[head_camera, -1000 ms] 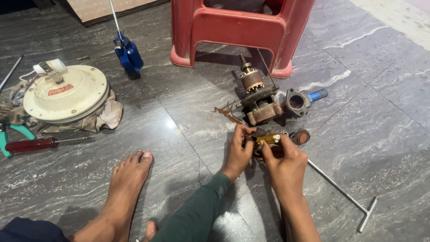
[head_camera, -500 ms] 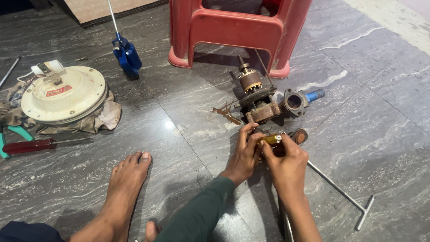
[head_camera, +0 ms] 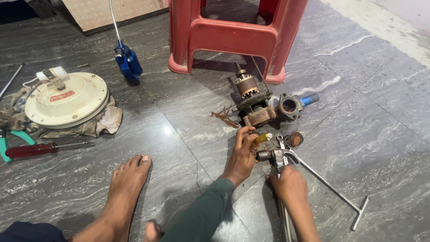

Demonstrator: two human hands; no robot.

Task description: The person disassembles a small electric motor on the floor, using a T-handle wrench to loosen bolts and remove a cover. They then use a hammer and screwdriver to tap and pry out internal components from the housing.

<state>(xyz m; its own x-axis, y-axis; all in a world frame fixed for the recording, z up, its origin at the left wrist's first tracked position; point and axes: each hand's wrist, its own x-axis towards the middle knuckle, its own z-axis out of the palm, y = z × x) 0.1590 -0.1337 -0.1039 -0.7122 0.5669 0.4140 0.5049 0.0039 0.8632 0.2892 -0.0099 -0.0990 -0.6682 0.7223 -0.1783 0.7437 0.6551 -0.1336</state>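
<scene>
On floor, hands gripping pliers

Red stool top centre, blue tool upper left, cream round cover on rags at left, red screwdriver below it, T-handle wrench lower right, cardboard top left.

A small brass-yellow fitting lies tilted just past the left hand's fingertips, pinched there. Below it, a short dark metal stub sits clamped in the grey jaws of the pliers (handles running back under the right hand's fingers), low to the floor.
</scene>
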